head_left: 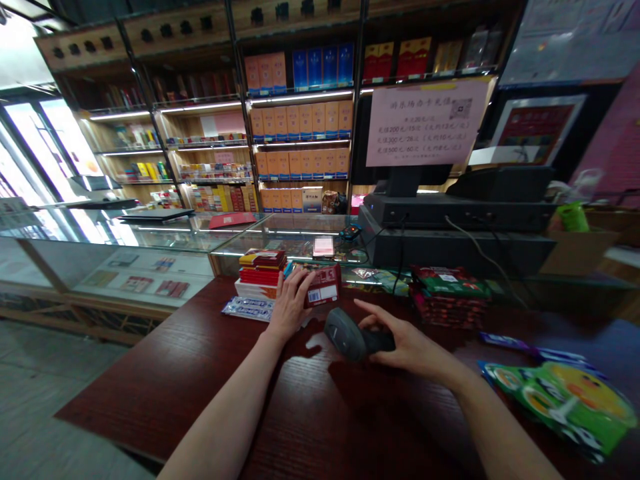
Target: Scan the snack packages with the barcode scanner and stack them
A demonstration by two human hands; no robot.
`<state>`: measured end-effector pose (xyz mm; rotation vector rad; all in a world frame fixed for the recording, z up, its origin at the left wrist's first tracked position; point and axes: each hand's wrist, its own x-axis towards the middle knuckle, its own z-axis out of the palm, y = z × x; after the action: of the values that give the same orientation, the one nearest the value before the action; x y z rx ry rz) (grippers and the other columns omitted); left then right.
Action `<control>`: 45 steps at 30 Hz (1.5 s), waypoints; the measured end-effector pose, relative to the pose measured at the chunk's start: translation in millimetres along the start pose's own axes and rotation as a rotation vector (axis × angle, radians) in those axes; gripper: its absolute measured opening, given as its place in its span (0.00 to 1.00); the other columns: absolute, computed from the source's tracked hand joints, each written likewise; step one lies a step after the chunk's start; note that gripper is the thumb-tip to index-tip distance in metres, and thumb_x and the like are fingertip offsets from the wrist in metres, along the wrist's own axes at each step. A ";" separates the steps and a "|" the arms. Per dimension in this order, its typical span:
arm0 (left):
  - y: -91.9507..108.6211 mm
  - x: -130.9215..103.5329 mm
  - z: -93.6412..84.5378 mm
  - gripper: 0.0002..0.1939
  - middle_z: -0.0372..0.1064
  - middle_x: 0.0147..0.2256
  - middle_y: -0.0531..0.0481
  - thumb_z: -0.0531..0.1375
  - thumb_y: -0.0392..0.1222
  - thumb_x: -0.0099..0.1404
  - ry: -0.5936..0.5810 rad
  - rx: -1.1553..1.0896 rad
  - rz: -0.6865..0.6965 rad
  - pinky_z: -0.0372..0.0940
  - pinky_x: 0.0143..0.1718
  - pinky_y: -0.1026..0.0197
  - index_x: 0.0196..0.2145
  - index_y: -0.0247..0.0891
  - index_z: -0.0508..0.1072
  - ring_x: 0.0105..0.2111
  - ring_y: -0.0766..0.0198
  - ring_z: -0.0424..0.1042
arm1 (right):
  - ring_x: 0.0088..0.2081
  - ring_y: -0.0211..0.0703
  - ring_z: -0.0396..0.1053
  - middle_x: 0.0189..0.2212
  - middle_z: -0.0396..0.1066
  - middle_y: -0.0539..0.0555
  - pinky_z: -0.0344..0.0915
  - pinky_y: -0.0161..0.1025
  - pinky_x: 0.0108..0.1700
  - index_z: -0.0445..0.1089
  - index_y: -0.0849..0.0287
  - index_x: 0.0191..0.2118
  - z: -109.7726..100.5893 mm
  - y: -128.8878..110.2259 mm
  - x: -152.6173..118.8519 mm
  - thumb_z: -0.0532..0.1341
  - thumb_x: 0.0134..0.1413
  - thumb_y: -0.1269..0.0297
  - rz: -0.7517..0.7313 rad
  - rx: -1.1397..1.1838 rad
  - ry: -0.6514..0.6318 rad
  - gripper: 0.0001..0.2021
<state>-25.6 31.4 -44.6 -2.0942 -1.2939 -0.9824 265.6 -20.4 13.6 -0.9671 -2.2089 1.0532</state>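
My left hand (291,301) has its fingers over the left end of a dark red box (324,285), whose white barcode label faces me. My right hand (400,339) grips the handle of a dark grey barcode scanner (346,335), its index finger stretched out above. The scanner's head points left, just below the box. Beside my left hand rises a stack of red and yellow packets (261,267) on a white and orange box (255,289). A blue and white long packet (249,309) lies in front of that stack.
A pile of dark red and green packages (450,293) sits beyond my right hand. Right of my forearm lie a green bag (560,407) and a purple long packet (545,353). A monitor with a pink sign (425,127) stands behind. Glass display cases (150,263) adjoin the wooden counter (200,387).
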 end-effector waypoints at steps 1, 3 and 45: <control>0.1 0.3 -0.2 0.45 0.57 0.63 0.39 0.66 0.40 0.60 0.003 -0.001 0.002 0.37 0.70 0.38 0.68 0.42 0.47 0.67 0.48 0.51 | 0.49 0.46 0.71 0.49 0.73 0.54 0.63 0.42 0.54 0.51 0.51 0.69 1.4 3.0 0.7 0.67 0.45 0.69 -0.004 -0.009 -0.015 0.44; -0.1 0.4 -0.5 0.46 0.57 0.63 0.39 0.66 0.40 0.59 0.010 -0.004 0.005 0.37 0.70 0.38 0.69 0.42 0.47 0.67 0.47 0.52 | 0.48 0.46 0.71 0.49 0.73 0.53 0.64 0.41 0.53 0.51 0.51 0.69 5.1 10.5 2.5 0.66 0.45 0.70 -0.014 -0.040 -0.047 0.44; 39.1 15.8 -24.1 0.34 0.65 0.58 0.37 0.63 0.42 0.65 0.181 -0.096 0.311 0.47 0.67 0.35 0.65 0.40 0.54 0.65 0.49 0.56 | 0.41 0.50 0.77 0.38 0.80 0.54 0.72 0.46 0.47 0.72 0.56 0.46 13.8 18.8 36.4 0.74 0.40 0.58 -0.040 0.652 0.516 0.24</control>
<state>6.4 6.0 -18.5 -2.1373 -0.8174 -1.0812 240.8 9.9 -4.5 -0.7714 -1.3323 1.2230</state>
